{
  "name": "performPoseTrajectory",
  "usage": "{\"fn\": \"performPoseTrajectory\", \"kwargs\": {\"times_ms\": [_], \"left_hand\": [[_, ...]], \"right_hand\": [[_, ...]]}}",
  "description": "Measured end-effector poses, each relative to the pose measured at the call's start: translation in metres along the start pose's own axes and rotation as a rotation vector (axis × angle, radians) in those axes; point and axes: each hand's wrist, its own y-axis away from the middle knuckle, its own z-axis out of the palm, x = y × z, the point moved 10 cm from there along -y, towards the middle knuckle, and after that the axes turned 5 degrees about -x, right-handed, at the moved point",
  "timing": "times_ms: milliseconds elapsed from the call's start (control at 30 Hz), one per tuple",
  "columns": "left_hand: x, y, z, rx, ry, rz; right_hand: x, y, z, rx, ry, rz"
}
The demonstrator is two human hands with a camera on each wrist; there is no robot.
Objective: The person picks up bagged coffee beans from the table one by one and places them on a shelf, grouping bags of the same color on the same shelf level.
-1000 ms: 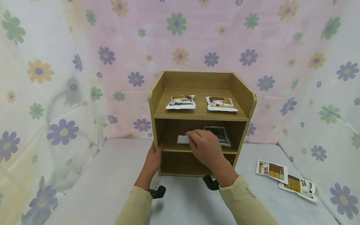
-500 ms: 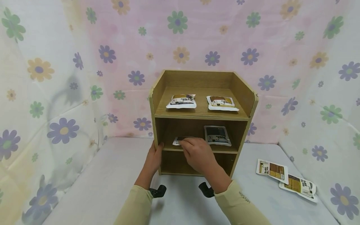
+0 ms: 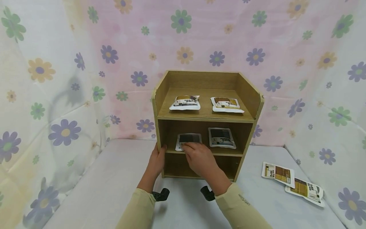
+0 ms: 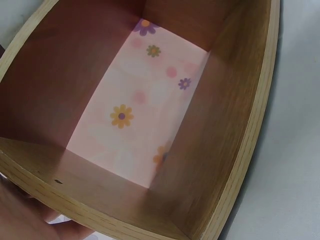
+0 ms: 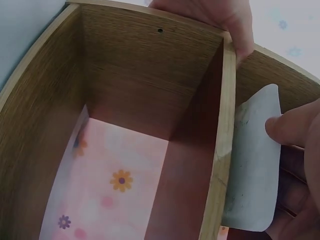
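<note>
A small wooden shelf unit point(image 3: 206, 120) with three levels stands before me. My left hand point(image 3: 156, 160) grips its left side panel, thumb at the front edge; the left wrist view shows only part of that hand point(image 4: 22, 215). On the middle level, at the left, lies a flat dark-labelled food pouch point(image 3: 189, 137). My right hand point(image 3: 201, 159) pinches its near edge. In the right wrist view the thumb is on the pouch's pale underside point(image 5: 255, 170), which juts past the shelf board, the other fingers partly hidden behind. Beside it rests a second dark pouch point(image 3: 221, 138).
Two brown-and-white pouches, one left point(image 3: 185, 103) and one right point(image 3: 227, 105), lie on the top level. Two more pouches, a nearer one point(image 3: 305, 191) and a farther one point(image 3: 278, 174), overlap on the table point(image 3: 114, 190) at right. Flowered cloth point(image 3: 120, 63) hangs behind and at both sides.
My right hand has moved slightly left and down, and the pouch in it has tipped flatter, so its dark face now shows. The left hand keeps its grip on the side panel.
</note>
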Motion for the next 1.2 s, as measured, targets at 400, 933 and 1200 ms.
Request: {"fn": "performPoseTrajectory", "kwargs": {"times_ms": [400, 933, 1200], "left_hand": [[-0.002, -0.002, -0.001, 0.008, -0.019, 0.013], [-0.004, 0.001, -0.001, 0.001, -0.016, 0.018], [0.001, 0.000, -0.001, 0.005, -0.027, 0.033]], "right_hand": [[0.003, -0.007, 0.019, -0.033, 0.009, 0.007], [0.009, -0.018, 0.034, -0.093, -0.021, 0.056], [0.014, -0.025, 0.039, -0.106, -0.048, 0.073]]}}
